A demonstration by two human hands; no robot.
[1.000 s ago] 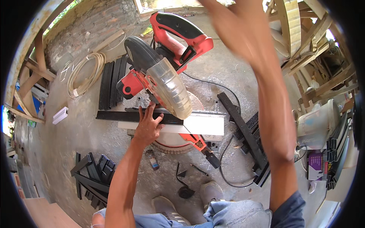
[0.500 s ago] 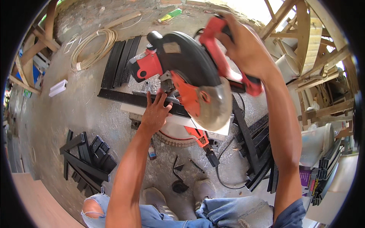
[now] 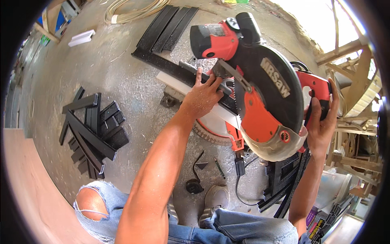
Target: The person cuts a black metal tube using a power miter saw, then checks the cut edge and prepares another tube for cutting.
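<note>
A red and black mitre saw (image 3: 266,107) stands on the floor in front of me, its head raised, with toothed blade partly showing beside the orange and clear guard. My right hand (image 3: 323,126) is wrapped around the saw's red and black handle on the right. A long black metal bar (image 3: 166,67) lies across the saw, above a white strip (image 3: 175,81). My left hand (image 3: 203,95) presses on the bar near the metal fence, left of the blade, fingers somewhat spread over it. The bar's right end is hidden behind the saw head.
Short black pieces (image 3: 93,130) lie piled at left; more black lengths (image 3: 280,179) lie at right. Near my shoes are a tape measure (image 3: 194,186) and a pencil (image 3: 219,168). Beyond are black panels (image 3: 166,30), a coiled hose (image 3: 122,12) and a white profile (image 3: 82,38).
My view has shifted. The saw head and handle appear larger, further right and nearer me. My right hand now shows on the handle's right side; my left hand stays by the bar and fence.
</note>
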